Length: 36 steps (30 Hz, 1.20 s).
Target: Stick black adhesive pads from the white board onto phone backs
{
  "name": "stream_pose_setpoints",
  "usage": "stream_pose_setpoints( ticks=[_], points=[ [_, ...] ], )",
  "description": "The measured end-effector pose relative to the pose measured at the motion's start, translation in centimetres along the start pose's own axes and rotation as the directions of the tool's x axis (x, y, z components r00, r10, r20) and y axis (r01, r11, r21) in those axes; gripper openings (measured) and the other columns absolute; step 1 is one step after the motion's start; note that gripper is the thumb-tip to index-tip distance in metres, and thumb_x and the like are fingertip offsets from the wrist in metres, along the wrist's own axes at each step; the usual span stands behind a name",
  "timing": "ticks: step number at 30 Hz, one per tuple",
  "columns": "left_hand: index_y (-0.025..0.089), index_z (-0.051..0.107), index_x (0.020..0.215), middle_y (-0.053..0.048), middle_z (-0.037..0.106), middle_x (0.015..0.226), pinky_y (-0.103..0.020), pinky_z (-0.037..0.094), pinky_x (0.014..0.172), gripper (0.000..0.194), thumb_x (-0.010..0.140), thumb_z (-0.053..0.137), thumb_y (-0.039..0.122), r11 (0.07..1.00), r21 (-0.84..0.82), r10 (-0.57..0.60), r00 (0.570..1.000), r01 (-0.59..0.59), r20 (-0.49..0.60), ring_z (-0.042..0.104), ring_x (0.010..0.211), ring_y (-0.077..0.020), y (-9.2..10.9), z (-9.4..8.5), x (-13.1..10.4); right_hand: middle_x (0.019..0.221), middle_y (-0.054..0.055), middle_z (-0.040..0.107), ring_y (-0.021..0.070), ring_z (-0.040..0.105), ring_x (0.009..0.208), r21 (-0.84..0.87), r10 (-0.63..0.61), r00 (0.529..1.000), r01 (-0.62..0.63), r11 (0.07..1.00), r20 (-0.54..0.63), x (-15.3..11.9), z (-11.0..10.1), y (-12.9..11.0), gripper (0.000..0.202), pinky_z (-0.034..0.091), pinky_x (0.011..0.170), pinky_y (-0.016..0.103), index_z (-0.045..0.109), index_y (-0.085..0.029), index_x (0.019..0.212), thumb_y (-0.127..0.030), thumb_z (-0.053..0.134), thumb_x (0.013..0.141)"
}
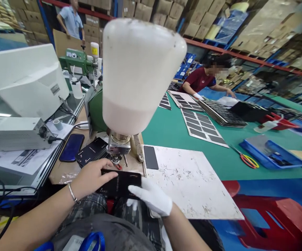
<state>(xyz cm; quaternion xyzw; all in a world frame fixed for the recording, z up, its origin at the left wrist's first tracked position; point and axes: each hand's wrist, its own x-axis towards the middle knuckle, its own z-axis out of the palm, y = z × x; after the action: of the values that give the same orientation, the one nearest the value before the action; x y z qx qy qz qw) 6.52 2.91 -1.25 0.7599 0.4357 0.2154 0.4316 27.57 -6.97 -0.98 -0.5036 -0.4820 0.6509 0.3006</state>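
The bare left hand [97, 177] and gloved right hand [152, 197] clasp 1 black panel [124, 179] at opposite ends, and careless tilting may scratch it against the metal head [119, 148].

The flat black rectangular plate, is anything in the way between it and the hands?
Only the white fabric glove on the right hand comes between that hand and the flat black rectangular plate. The bare left hand grips it directly; nothing else visible blocks either.
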Motion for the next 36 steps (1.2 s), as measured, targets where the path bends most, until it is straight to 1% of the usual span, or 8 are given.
stream_pose_setpoints(
  ticks=[4, 7, 9, 14, 18, 21, 31, 36],
  points=[
    [0.016, 0.058, 0.100, 0.001, 0.056, 0.062, -0.023, 0.035, 0.048, 0.056, 0.082, 0.035, 0.064, 0.823, -0.528, -0.144, 0.977, 0.207, 0.157, 0.046, 0.048, -0.0110, -0.5, -0.1, 0.1, 0.097, 0.010, 0.067, 0.0207, 0.063, 0.089, -0.525, -0.343, 0.913, 0.184, 0.831, -0.221, -2.4, -3.6, -1.0, 0.028, 0.051, 0.082, 0.039, 0.062, -0.020, 0.110, -0.035, 0.049, 0.089],
    [0.014, 0.058, 0.082, 0.000, 0.053, 0.048, -0.021, 0.025, 0.038, 0.061, 0.078, 0.035, 0.070, 0.629, -0.673, -0.040, 0.880, 0.390, 0.473, 0.037, 0.035, -0.0081, 0.0, 1.4, -0.6, 0.111, 0.009, 0.062, 0.0221, 0.057, 0.103, -0.770, -0.606, 0.788, 0.316, 0.555, -0.113, -2.7, -4.5, -0.8, 0.031, 0.044, 0.091, 0.044, 0.061, -0.030, 0.116, -0.023, 0.049, 0.089],
    [0.015, 0.054, 0.075, 0.002, 0.051, 0.042, -0.020, 0.021, 0.035, 0.045, 0.074, 0.052, 0.059, 0.577, -0.697, 0.007, 0.851, 0.425, 0.525, 0.034, 0.031, -0.0072, 0.9, 2.5, -1.1, 0.115, 0.009, 0.061, 0.0244, 0.055, 0.105, -0.825, -0.651, 0.755, 0.320, 0.466, -0.075, -2.3, -4.5, -0.4, 0.032, 0.042, 0.092, 0.048, 0.062, -0.033, 0.115, -0.022, 0.052, 0.086],
    [0.014, 0.051, 0.056, 0.000, 0.051, 0.041, -0.020, 0.024, 0.036, 0.030, 0.076, 0.054, 0.037, 0.605, -0.728, 0.040, 0.901, 0.322, 0.432, 0.038, 0.033, -0.0066, 2.9, 3.9, -0.9, 0.115, 0.008, 0.062, 0.0264, 0.056, 0.105, -0.436, -0.445, 0.641, 0.186, 0.880, -0.625, -2.0, -4.7, -0.3, 0.036, 0.043, 0.091, 0.045, 0.058, -0.028, 0.118, -0.039, 0.056, 0.084],
    [0.014, 0.051, 0.053, -0.001, 0.053, 0.044, -0.021, 0.026, 0.037, 0.032, 0.077, 0.052, 0.035, 0.594, -0.765, 0.080, 0.928, 0.248, 0.363, 0.040, 0.034, -0.0067, 4.4, 4.1, 0.1, 0.038, 0.001, 0.048, 0.0171, 0.047, 0.039, -0.038, -0.137, 0.829, 0.139, 0.990, -0.542, -2.8, -4.5, -1.6, 0.047, 0.040, 0.047, 0.033, 0.063, -0.021, 0.068, -0.053, 0.036, 0.089],
    [0.015, 0.050, 0.054, 0.000, 0.052, 0.044, -0.021, 0.025, 0.037, 0.029, 0.077, 0.052, 0.034, 0.564, -0.791, 0.066, 0.943, 0.235, 0.327, 0.039, 0.033, -0.0068, 4.9, 3.8, 0.2, 0.025, -0.003, 0.030, 0.0116, 0.030, 0.030, 0.259, -0.009, 0.937, 0.106, 0.960, -0.350, -2.9, -3.7, -2.5, 0.045, 0.025, 0.041, 0.028, 0.051, -0.021, 0.052, -0.048, 0.044, 0.088],
    [0.015, 0.051, 0.051, 0.003, 0.042, 0.032, -0.022, 0.023, 0.040, 0.033, 0.080, 0.057, 0.030, 0.476, -0.865, -0.122, 0.986, 0.157, 0.112, 0.034, 0.033, -0.0066, -0.1, -5.2, -5.4, 0.031, -0.007, 0.045, 0.0088, 0.035, 0.026, 0.433, -0.122, 0.991, 0.134, 0.891, -0.055, 4.2, 5.2, -5.6, 0.027, 0.026, 0.035, 0.021, 0.050, -0.018, 0.080, -0.044, 0.052, 0.085],
    [0.017, 0.052, 0.059, 0.004, 0.046, 0.044, -0.022, 0.033, 0.044, 0.026, 0.079, 0.061, 0.031, 0.554, -0.832, -0.283, 0.933, -0.031, -0.223, 0.039, 0.041, -0.0070, -1.9, -5.6, -8.3, 0.038, -0.003, 0.054, 0.0090, 0.040, 0.027, 0.292, -0.172, 0.984, 0.152, 0.944, 0.047, 6.3, 7.7, -6.1, 0.039, 0.028, 0.031, 0.019, 0.053, -0.015, 0.086, -0.053, 0.049, 0.084]
  ],
)
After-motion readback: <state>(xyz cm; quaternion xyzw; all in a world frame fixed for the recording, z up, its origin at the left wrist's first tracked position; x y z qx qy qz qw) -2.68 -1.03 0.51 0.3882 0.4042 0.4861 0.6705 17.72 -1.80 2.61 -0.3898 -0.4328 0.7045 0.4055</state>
